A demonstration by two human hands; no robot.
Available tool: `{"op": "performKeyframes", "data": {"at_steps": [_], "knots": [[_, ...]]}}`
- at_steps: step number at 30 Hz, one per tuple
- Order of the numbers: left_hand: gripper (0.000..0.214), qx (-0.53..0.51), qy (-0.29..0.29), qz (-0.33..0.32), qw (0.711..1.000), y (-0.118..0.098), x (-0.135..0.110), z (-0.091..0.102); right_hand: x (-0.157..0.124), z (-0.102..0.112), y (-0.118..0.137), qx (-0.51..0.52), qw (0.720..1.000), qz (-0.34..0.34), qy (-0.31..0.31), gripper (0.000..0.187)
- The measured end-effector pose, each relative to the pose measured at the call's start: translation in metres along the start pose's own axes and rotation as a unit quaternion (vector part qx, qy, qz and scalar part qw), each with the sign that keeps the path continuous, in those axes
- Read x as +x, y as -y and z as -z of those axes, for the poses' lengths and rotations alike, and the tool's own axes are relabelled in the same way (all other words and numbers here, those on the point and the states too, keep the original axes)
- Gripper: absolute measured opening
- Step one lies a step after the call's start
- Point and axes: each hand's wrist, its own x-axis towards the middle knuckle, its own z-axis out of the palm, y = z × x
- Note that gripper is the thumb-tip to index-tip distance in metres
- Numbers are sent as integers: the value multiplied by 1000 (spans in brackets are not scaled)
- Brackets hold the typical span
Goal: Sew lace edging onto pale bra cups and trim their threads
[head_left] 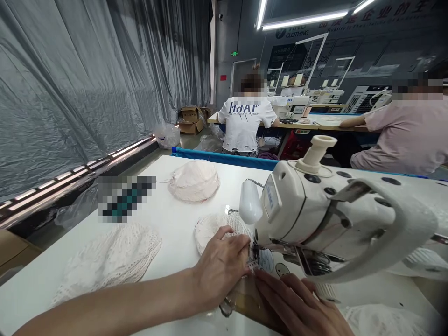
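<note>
While the left hand [219, 263] curls over the lace [206, 229] left of the machine [292, 200], the right hand [303, 305] extends its fingers nearly straight. I cannot tell either's grip.

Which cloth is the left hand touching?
The lacy piece at the sewing machine, under the left hand; the left-side pile, pale pink bundle behind and lower-right cloth lie away from that hand.

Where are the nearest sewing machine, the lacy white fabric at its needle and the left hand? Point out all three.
Nearest sewing machine [364, 212], head view: white casing.
Lacy white fabric [213, 225], head view: part beyond the hand.
Left hand [221, 265], head view: back of the hand.
</note>
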Motion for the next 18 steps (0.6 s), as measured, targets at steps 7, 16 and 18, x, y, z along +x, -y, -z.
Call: {"op": "performKeyframes", "data": {"at_steps": [7, 16, 18], "knots": [[20, 8, -19, 5, 1000, -18, -4, 9, -12, -9, 7, -4, 1000, -24, -13, 47], [20, 4, -54, -6, 999, -28, -14, -4, 6, 13, 4, -47, 998, 24, 23, 62], [21, 7, -79, -13, 997, -28, -11, 1, 9, 15, 4, -50, 998, 30, 22, 63]]}}
